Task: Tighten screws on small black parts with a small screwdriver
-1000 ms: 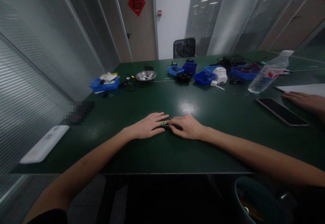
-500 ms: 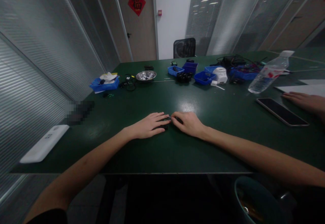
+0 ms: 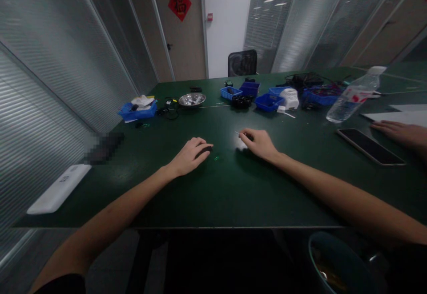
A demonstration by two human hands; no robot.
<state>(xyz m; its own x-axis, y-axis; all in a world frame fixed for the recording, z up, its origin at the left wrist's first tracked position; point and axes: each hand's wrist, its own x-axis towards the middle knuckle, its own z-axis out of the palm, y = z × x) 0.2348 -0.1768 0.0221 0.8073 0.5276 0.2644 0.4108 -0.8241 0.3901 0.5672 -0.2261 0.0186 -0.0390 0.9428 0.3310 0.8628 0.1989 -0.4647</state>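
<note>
My left hand (image 3: 191, 156) is closed around a small black object (image 3: 203, 151) just over the green table (image 3: 187, 205). To its right, my right hand (image 3: 259, 142) grips a dark-handled tool (image 3: 248, 136) whose thin metal tip points left. A tiny green piece (image 3: 216, 158) lies on the table between the two hands, nearer the left one. The hands are apart, and palms and fingertips are partly hidden.
Farther back stand a blue bin (image 3: 138, 111), a metal bowl (image 3: 192, 100), a blue tray (image 3: 268, 102) and cables. At right are a bottle (image 3: 353, 96), a phone (image 3: 370, 146) and another person's hand (image 3: 400, 133). A white case (image 3: 59, 189) lies left.
My hands have moved apart: the right one up and to the right with the tool, the left one slightly left, closing on the black object. The green piece has come into view.
</note>
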